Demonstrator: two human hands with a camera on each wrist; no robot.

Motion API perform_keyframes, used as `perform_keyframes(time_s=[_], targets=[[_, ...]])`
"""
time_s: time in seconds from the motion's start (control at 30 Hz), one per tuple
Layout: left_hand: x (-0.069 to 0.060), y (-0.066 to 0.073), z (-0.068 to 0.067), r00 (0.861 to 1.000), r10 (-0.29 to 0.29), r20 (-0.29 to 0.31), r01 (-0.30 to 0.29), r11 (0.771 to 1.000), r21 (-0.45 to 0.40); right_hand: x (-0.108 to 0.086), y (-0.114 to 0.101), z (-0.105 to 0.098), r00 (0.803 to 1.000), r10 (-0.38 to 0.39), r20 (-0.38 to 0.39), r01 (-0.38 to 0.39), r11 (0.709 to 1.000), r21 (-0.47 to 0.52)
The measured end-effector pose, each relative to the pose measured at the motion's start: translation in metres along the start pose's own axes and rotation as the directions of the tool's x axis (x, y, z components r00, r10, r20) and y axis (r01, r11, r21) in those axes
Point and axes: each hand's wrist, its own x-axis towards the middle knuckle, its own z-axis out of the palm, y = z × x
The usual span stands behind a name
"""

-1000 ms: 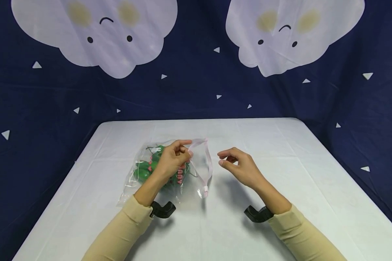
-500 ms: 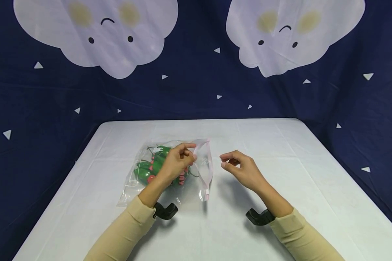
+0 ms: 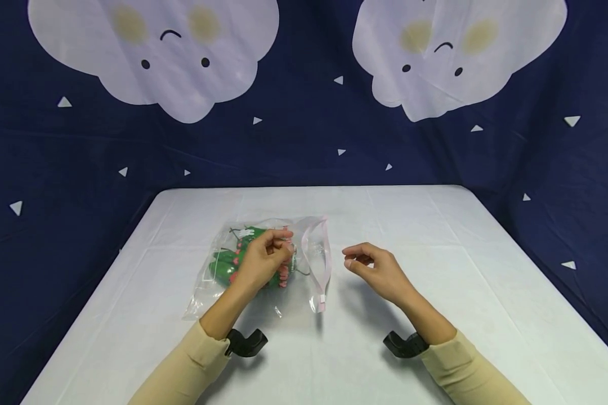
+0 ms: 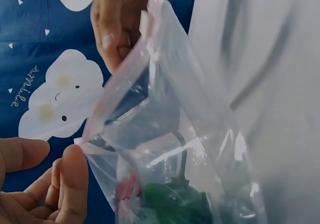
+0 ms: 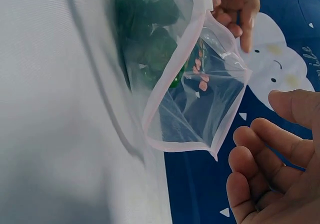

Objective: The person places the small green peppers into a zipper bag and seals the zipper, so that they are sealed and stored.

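A clear plastic slider bag [image 3: 296, 301] lies on the table, its pink-edged mouth [image 3: 327, 250] gaping to the right. The white slider [image 3: 322, 298] sits at the mouth's near corner. Inside are glossy green things [image 3: 222, 269] with thin stems, and pink pieces [image 5: 203, 79]; their kind is unclear through the plastic. My left hand [image 3: 263, 260] hovers over the bag and hides part of the contents. Its thumb and forefinger are apart in the left wrist view, with nothing between them. My right hand [image 3: 382, 271] is held right of the mouth, fingers loosely bent and holding nothing.
A white cloth covers the table [image 3: 410, 219]. Behind it hangs a dark blue curtain [image 3: 304, 152] with clouds and small white triangles. Each wrist carries a black camera mount [image 3: 248, 343].
My left hand has come away from the bag's mouth, shifting left over the contents. The mouth has settled slightly to the right. My right hand has moved slightly down.
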Motion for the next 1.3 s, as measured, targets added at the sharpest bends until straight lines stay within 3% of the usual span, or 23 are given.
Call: perform_keyframes(time_s=[0.17, 0.4, 0.83, 1.3], targets=[[-0.011, 0.003, 0.0, 0.999, -0.037, 0.031, 0.039, 0.995, -0.09, -0.003, 0.003, 0.001, 1.0, 0.01, 0.018, -0.01, 1.0, -0.007], [-0.031, 0.002, 0.006, 0.993, -0.081, 0.081, 0.098, 0.968, -0.233, -0.007, 0.005, 0.001, 0.999, 0.009, 0.039, -0.01, 1.0, 0.009], [-0.057, -0.007, 0.016, 0.983, -0.096, 0.153, 0.139, 0.945, -0.297, -0.009, 0.006, 0.003, 0.999, 0.009, 0.05, -0.009, 1.0, 0.008], [-0.087, -0.015, 0.024, 0.943, -0.114, 0.313, 0.233, 0.896, -0.377, -0.014, 0.001, 0.006, 0.995, 0.0, 0.097, -0.001, 1.0, 0.01]])
